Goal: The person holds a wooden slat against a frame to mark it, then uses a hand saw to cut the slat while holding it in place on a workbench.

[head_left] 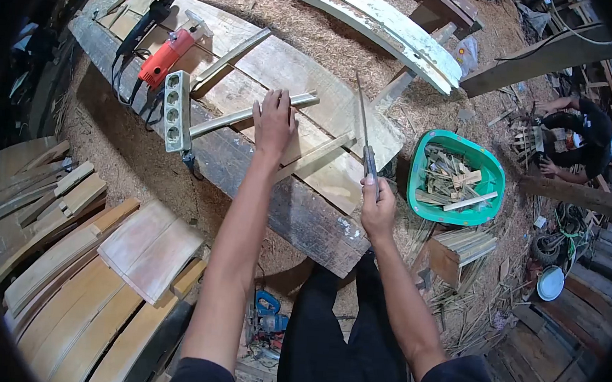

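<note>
On the plank workbench [303,226], my left hand [274,121] lies across a narrow wooden strip [229,120], with its fingers bent over it and both ends of the strip showing. My right hand [378,209] is closed around the grey handle of a long-bladed hand tool [362,120]. Its thin blade points up and away past the bench's right end. Between my hands, a second wooden strip [315,156] lies at a slant across the boards. Farther left, another strip [234,57] lies near a red power tool [166,57].
A white multi-socket power strip [175,111] sits at the bench's left edge, near a black grinder [147,20]. To the right stands a green basin [418,206] of wood offcuts. Curved boards [86,293] are stacked at lower left. Another person [579,139] crouches at far right.
</note>
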The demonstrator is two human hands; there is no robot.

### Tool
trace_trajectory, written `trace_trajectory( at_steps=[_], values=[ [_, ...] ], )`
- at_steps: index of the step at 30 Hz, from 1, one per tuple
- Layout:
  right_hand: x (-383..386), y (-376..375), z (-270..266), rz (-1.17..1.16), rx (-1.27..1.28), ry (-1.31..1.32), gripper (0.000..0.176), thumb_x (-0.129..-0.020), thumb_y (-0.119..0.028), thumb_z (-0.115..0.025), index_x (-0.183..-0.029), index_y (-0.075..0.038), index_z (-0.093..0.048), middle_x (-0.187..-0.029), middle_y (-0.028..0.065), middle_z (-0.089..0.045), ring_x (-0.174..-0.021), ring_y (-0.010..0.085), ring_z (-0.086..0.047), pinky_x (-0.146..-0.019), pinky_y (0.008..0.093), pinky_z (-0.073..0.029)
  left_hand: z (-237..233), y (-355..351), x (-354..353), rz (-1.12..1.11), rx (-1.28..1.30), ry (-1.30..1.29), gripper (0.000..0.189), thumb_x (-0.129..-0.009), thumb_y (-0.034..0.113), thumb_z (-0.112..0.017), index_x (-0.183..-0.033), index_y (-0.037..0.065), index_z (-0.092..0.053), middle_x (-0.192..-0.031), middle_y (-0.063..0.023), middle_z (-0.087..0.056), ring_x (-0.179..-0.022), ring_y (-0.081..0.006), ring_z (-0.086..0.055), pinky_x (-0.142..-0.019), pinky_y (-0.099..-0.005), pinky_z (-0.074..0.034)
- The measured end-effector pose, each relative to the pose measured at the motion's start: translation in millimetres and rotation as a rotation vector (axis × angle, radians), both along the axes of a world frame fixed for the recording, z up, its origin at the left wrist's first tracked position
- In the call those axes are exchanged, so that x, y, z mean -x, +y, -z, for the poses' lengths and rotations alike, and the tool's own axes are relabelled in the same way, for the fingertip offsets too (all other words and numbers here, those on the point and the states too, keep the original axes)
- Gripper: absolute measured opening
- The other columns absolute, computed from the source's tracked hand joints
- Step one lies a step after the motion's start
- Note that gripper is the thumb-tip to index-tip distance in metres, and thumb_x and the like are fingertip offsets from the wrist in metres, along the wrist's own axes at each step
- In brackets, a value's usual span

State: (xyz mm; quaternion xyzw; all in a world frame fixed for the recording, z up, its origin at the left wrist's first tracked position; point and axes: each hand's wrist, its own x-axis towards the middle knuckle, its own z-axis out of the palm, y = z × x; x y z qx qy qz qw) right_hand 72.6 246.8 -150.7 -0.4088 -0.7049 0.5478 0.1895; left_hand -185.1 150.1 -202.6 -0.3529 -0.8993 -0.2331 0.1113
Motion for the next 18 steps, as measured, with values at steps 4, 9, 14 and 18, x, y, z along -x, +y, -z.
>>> trace_trajectory(
  at_steps=[4,9,14,18],
  values=[
    [-3,3,-22,-0.008,0.012,0.019,0.028,-0.1,-0.026,-0.055,-0.089,-0.001,-0.062,-0.067,0.0002,-0.051,-0.063,0.0079,-0.046,-0.058,0.0281,-0.04,-12,6,24,0.081,0.216,-0.287,0.023,-0.091,0.013,-0.061,-0.113,0.011,-0.06,-0.109,-0.0116,-0.059,-0.108,-0.0301,-0.057,-0.093,-0.0484,-0.043],
    [-19,16,-35,0.049,0.038,0.144,0.027,-0.099,-0.026,-0.058,-0.088,-0.002,-0.061,-0.068,-0.003,-0.05,-0.064,0.0052,-0.044,-0.057,0.0252,-0.037,-48,34,12,0.345,-0.08,-0.164,0.016,-0.088,0.013,-0.065,-0.103,0.011,-0.058,-0.093,-0.0134,-0.059,-0.078,-0.0364,-0.063,-0.064,-0.0447,-0.052],
    [-5,48,-66,0.147,0.031,0.134,0.021,-0.093,-0.023,-0.068,-0.092,-0.004,-0.062,-0.07,-0.006,-0.051,-0.062,0.0031,-0.043,-0.055,0.0219,-0.037,-81,49,-36,0.354,0.046,-0.303,0.023,-0.085,0.013,-0.069,-0.108,0.011,-0.068,-0.093,-0.0103,-0.068,-0.078,-0.0333,-0.068,-0.067,-0.0404,-0.055],
    [18,89,-54,0.159,-0.094,0.091,0.029,-0.087,-0.027,-0.075,-0.098,-0.001,-0.064,-0.069,-0.0003,-0.057,-0.061,0.0068,-0.05,-0.057,0.026,-0.044,-91,57,-87,0.353,-0.146,-0.425,0.018,-0.083,0.007,-0.07,-0.101,0.005,-0.067,-0.092,-0.0141,-0.067,-0.082,-0.0349,-0.066,-0.07,-0.0406,-0.054]
  ],
)
